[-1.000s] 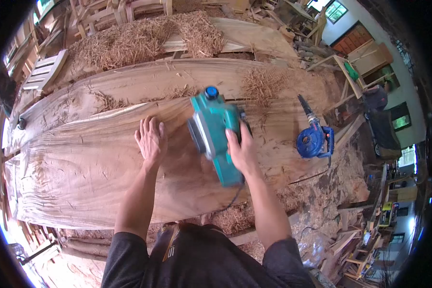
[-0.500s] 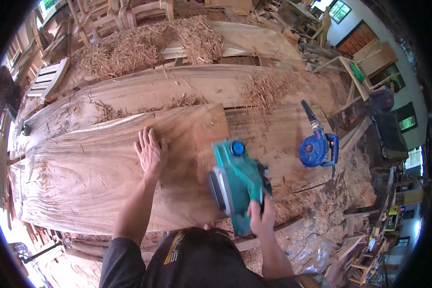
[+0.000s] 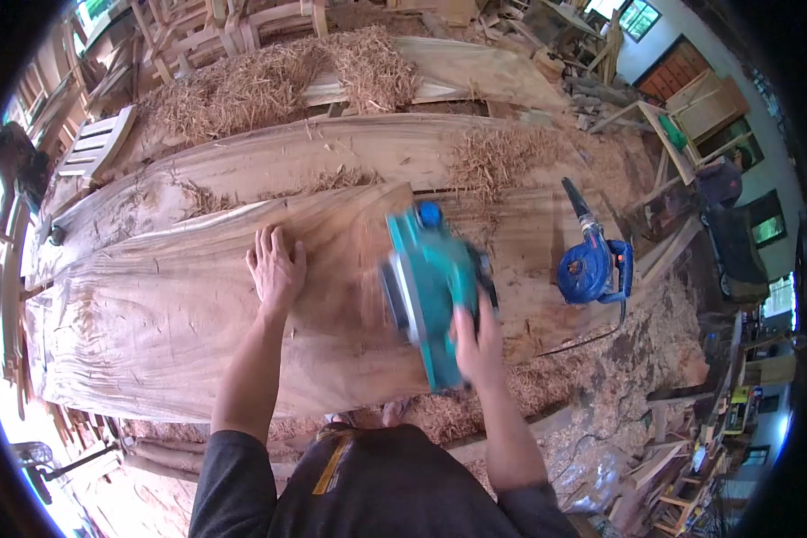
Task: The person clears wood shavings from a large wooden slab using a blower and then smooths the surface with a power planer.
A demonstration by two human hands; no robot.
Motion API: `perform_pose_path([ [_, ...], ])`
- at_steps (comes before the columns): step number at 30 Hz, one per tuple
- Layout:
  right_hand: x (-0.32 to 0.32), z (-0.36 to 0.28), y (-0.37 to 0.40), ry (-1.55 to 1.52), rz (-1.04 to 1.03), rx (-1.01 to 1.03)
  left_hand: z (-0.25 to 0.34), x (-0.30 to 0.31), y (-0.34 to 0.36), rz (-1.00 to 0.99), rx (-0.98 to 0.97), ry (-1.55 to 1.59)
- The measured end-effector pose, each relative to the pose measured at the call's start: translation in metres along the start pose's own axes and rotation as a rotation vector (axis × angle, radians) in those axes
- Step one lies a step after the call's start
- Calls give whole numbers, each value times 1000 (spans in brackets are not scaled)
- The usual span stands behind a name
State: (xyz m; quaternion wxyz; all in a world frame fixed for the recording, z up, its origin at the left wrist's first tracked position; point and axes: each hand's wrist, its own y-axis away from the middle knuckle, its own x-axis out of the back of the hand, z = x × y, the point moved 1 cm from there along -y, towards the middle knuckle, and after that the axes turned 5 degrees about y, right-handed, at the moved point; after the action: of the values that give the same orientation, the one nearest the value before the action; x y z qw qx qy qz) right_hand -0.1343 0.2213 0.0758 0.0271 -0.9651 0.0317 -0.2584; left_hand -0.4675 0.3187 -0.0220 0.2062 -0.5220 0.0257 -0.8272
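1. A person's right hand (image 3: 477, 351) grips the rear handle of a teal electric planer (image 3: 432, 273). The fingers (image 3: 462, 332) are curled shut around the handle, at the end of the tool nearest the body.
2. From those fingers the planer's body runs away toward the far edge of a wide wooden slab (image 3: 170, 305). It ends in a blue knob (image 3: 430, 213) at the front, and its grey side plate faces left.
3. The planer sits with its sole on the slab, right of the slab's middle. It is slightly blurred in the frame.
4. The left hand (image 3: 276, 269) lies palm down on the same slab, fingers (image 3: 264, 240) stretched out flat and loosely spread, holding nothing. It rests left of the planer and apart from it, with bare wood between the 2.
5. A blue blower (image 3: 592, 267) lies at the slab's right end, its black nozzle pointing away, near the planer but clear of the right hand.
6. A 2nd long plank (image 3: 332, 152) lies just beyond the slab, strewn with wood shavings (image 3: 498, 152). A larger heap of shavings (image 3: 269, 85) covers the boards behind it.
7. More shavings and sawdust litter the floor (image 3: 619, 377) along the slab's near edge.
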Motion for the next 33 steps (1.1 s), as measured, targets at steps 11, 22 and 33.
perform_pose_path([
  [11, 27, 10, 90, 63, -9, -96, 3, -7, -3, -30, 24, -40],
  [22, -41, -15, -142, -27, 0, -92, 12, -22, -15, -158, 184, -100],
  [33, 30, 27, 114, 190, 53, -77, 227, 14, 82, -878, -825, 139],
])
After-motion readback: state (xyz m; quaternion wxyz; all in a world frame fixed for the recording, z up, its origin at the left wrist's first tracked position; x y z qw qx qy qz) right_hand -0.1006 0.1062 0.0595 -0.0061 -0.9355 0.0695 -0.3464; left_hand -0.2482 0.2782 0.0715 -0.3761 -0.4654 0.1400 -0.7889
